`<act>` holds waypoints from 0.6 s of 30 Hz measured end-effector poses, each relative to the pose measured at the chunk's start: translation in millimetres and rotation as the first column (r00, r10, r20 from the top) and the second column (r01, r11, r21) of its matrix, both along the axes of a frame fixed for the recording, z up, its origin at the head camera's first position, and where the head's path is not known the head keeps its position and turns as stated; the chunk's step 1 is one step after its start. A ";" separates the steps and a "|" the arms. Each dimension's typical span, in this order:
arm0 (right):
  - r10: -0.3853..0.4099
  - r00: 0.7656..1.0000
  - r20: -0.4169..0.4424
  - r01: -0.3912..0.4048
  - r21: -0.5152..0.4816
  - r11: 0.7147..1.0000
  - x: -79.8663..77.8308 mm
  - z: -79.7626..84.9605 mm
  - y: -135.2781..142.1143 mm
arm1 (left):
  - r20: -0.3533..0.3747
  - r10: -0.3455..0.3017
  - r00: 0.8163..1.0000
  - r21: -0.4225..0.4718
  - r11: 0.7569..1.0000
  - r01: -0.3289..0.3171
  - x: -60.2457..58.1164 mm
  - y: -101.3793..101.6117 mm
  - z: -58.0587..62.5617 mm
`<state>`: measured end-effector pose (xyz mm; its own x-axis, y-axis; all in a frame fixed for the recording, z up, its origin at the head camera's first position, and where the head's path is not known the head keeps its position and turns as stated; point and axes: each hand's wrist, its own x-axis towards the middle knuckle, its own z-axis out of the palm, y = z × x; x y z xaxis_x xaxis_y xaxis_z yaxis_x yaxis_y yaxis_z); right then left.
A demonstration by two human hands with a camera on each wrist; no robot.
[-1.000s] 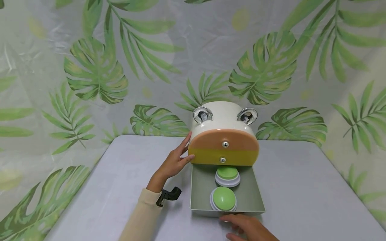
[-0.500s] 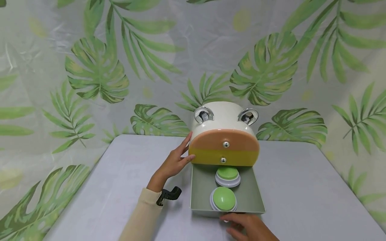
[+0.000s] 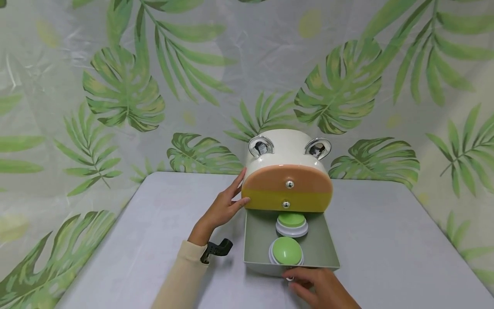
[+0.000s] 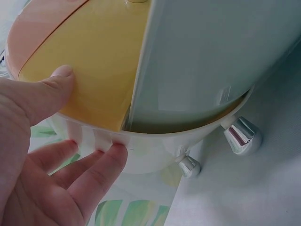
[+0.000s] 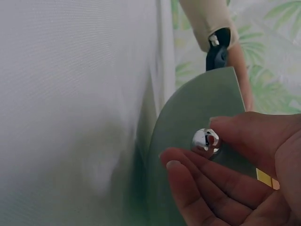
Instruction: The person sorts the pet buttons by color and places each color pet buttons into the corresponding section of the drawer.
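A small animal-shaped drawer cabinet (image 3: 283,146) with a white body and silver-rimmed eyes stands on the table. Its orange upper drawer (image 3: 270,178) and yellow middle drawer (image 3: 266,199) are closed, while the grey-green bottom drawer (image 3: 256,246) is pulled out. Two green-domed round push buttons with white bases lie inside: a front button (image 3: 287,251) and a rear button (image 3: 291,221). My left hand (image 3: 220,208) rests at the cabinet's left side, thumb on the yellow front, other fingertips against the white wall. My right hand (image 3: 320,283) pinches the silver knob (image 5: 206,142) of the bottom drawer.
The white-covered table (image 3: 386,231) extends on both sides of the cabinet. A leaf-patterned curtain (image 3: 231,64) hangs behind it. Silver feet (image 4: 243,136) jut from under the cabinet. A black strap device (image 3: 218,249) sits on my left wrist.
The bottom drawer's front edge has risen slightly in the head view, showing more of its front, and my right hand has moved up with it. My left hand stays put.
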<state>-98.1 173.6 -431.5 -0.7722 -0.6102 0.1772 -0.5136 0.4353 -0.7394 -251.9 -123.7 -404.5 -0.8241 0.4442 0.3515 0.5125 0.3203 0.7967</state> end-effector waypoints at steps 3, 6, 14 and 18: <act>-0.038 0.999 -0.002 0.038 0.013 0.999 -0.1 3.4 -2.4 | -0.006 -0.012 1.000 0.006 1.000 0.012 -0.1 0.3 -1.4; -0.070 0.998 -0.008 0.070 0.018 0.997 -0.8 5.8 -4.9 | -0.007 -0.017 1.000 0.006 1.000 0.017 0.5 0.1 -1.1; -0.129 0.983 -0.133 0.127 -0.025 0.992 -5.9 0.3 -7.4 | -0.007 -0.010 1.000 -0.008 1.000 0.010 -0.2 0.6 -0.2; -0.140 0.964 -0.225 0.129 -0.065 0.990 -10.8 -3.2 -7.4 | 0.006 -0.001 1.000 -0.003 1.000 0.001 0.8 0.1 0.7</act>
